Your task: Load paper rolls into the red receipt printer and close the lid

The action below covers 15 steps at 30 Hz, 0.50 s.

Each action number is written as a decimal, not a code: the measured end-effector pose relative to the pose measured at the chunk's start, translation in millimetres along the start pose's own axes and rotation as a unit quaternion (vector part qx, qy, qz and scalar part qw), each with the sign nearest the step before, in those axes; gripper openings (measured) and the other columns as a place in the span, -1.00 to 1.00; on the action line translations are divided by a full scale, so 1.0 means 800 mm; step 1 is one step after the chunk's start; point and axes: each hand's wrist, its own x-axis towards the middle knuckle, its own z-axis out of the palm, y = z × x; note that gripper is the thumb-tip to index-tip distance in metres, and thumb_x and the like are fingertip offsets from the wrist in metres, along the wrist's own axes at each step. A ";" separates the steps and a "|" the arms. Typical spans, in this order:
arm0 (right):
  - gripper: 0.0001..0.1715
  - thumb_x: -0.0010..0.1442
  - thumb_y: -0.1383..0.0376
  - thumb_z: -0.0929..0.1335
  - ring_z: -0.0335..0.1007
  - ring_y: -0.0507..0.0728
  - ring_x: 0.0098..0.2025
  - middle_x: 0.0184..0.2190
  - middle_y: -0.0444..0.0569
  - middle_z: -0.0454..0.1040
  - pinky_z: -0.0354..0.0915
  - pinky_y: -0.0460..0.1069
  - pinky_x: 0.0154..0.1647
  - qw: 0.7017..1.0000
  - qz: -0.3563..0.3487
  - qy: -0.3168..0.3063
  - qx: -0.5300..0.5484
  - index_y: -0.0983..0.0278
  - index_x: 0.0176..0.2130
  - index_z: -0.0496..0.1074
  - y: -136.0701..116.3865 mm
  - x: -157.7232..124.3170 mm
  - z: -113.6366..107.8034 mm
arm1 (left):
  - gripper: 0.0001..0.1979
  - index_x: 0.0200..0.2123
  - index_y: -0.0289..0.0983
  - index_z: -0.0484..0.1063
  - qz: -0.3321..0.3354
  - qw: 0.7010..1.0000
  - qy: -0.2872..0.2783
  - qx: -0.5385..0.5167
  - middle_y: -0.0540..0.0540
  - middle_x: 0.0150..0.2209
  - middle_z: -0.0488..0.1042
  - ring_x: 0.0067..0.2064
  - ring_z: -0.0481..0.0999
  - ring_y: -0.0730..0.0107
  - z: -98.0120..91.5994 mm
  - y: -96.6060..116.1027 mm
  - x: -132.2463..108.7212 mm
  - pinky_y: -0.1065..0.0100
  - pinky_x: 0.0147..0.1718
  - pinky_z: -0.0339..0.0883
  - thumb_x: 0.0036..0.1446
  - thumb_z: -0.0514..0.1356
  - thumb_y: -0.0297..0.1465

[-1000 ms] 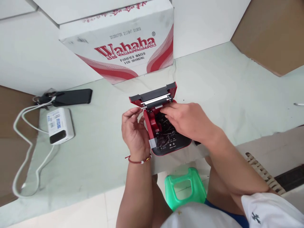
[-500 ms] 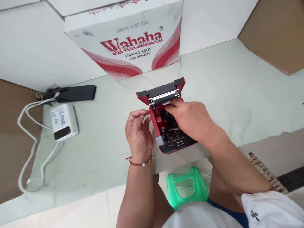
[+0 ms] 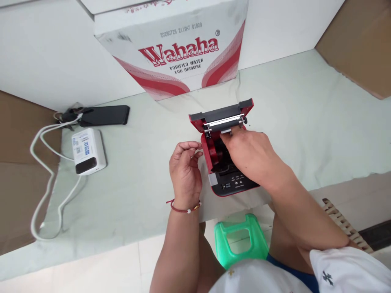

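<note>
A red and black device [image 3: 213, 154], like a small printer, stands on the cloth-covered table with its lid [image 3: 224, 116] raised. The lid carries a dark roller and a bright metal bar. My left hand [image 3: 186, 167] rests palm up at the device's left side, its fingers curled and the fingertips against the red wall; whether they grip it is unclear. My right hand [image 3: 250, 152] reaches over the right side, its fingers inside the open compartment below the roller. Those fingertips are partly hidden, and I cannot make out what they touch.
A white Wahaha carton [image 3: 186, 53] stands behind the device. To the left lie a black phone [image 3: 105, 115], a white power bank [image 3: 88, 150] and a looped white cable [image 3: 37, 162]. A green stool [image 3: 224, 244] is below the table edge.
The view has shifted, so everything on the table sits further right. Inside the compartment, my right hand's fingers have moved slightly, and the clear glossy material at its front shows less.
</note>
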 end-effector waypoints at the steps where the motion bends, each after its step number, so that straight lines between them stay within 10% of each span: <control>1: -0.50 0.66 0.36 0.19 0.72 0.32 -0.12 0.18 0.39 0.69 0.35 0.09 -0.24 1.000 0.004 0.001 0.005 0.27 0.32 0.58 0.000 0.000 0.001 | -0.89 -0.32 -0.20 0.62 -0.005 1.000 0.002 -0.001 -0.06 -0.21 0.64 -0.16 0.59 0.36 0.000 0.001 -0.001 0.34 -0.17 0.49 0.07 0.44 -0.35; 10: -0.46 0.60 0.43 0.27 0.72 0.28 -0.12 0.24 0.32 0.70 0.39 0.07 -0.21 1.000 0.013 0.009 0.026 0.23 0.42 0.54 0.001 -0.001 0.000 | -0.87 -0.34 -0.21 0.63 -0.050 0.999 -0.003 -0.004 -0.06 -0.22 0.64 -0.17 0.60 0.35 -0.003 0.004 -0.001 0.37 -0.22 0.47 0.02 0.46 -0.34; 15: -0.36 0.54 0.51 0.23 0.74 0.28 -0.04 0.37 0.21 0.65 0.56 0.16 -0.06 0.987 -0.136 0.020 0.081 0.21 0.41 0.58 0.034 -0.027 0.004 | -0.88 -0.26 -0.18 0.64 -0.015 1.000 0.001 0.003 -0.10 -0.14 0.63 -0.04 0.62 0.26 -0.003 0.002 -0.002 0.33 -0.14 0.49 0.18 0.41 -0.28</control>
